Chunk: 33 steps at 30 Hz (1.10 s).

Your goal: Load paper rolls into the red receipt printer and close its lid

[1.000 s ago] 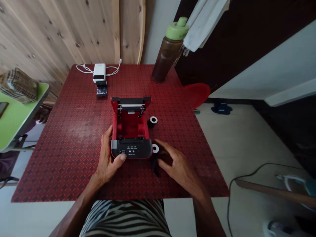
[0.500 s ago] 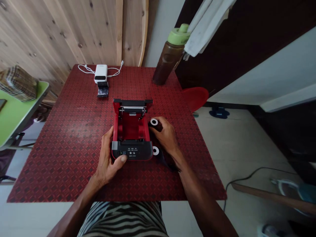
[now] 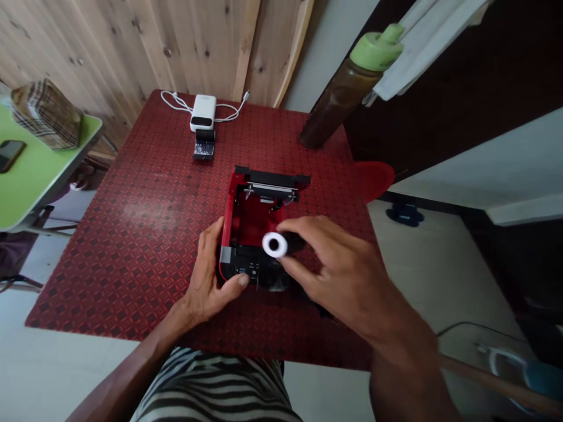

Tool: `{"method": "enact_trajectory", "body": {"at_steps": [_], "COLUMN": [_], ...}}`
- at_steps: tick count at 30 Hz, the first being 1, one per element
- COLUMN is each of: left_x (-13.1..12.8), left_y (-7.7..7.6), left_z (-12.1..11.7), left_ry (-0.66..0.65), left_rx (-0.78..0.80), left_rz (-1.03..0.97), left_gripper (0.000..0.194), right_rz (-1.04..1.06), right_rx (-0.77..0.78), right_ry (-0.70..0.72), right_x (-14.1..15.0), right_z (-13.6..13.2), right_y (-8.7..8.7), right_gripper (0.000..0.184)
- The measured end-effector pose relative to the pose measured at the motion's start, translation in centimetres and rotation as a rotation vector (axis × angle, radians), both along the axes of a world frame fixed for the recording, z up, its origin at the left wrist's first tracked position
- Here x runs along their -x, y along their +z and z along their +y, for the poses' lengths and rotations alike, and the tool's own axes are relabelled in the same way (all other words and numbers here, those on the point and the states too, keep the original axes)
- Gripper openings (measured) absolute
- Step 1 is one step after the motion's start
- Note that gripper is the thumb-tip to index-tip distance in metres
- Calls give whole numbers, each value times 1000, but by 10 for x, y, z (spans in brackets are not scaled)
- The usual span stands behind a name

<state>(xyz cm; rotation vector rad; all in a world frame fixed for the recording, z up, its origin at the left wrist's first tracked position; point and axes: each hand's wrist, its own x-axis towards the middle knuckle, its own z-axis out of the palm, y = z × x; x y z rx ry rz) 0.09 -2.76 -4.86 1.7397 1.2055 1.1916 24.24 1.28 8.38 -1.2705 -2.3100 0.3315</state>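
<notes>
A small red and black label printer (image 3: 255,220) stands on the table with its lid raised, showing a red compartment. My left hand (image 3: 210,281) grips its left side, with the thumb on the black front panel. In my right hand (image 3: 338,264) is a black ribbon roll (image 3: 275,244) with a white core, pinched between thumb and fingers. The roll is above the printer's front right part, its white end facing left. Dark ribbon film (image 3: 275,278) hangs blurred below the roll, over the front panel. My right hand hides the printer's right side.
Toward the back of the red patterned table (image 3: 145,211) lie a white power bank (image 3: 203,111) with cables and a small dark ribbon piece (image 3: 204,145). A brown bottle (image 3: 338,97) with a green lid stands back right. A green table (image 3: 30,170) is at left.
My right hand has lifted the ribbon roll from the table beside the printer, up and over its front right part. My left hand stays on the printer. The view has shifted.
</notes>
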Motion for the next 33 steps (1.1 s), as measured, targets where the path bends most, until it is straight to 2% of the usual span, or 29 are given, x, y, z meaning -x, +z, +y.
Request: {"method": "enact_trajectory", "body": {"at_steps": [2, 5, 14, 18, 26, 31, 33], "left_x": [-1, -1, -2, -3, -2, -1, 0], "left_y": [1, 2, -2, -1, 3, 2, 2], "left_z": [1, 2, 0, 0, 1, 2, 2], "left_ry": [1, 7, 5, 8, -15, -19, -28], "left_rx": [-8, -22, -39, -31, -32, -28, -18], "left_rz": [-7, -4, 21, 15, 13, 20, 17], "left_gripper": [93, 94, 94, 94, 95, 95, 95], "right_rz": [-140, -299, -444, -481, -310, -123, -52], "right_rx": [3, 56, 329, 388, 277, 228, 206], "right_ry": [32, -17, -58, -50, 29, 120, 202], "right_x": [19, 38, 63, 67, 51, 34, 25], "right_z": [10, 19, 46, 55, 55, 45, 38], "right_y": [-10, -18, -15, -19, -48, -37, -30], "right_gripper": [18, 17, 23, 22, 24, 47, 47]}}
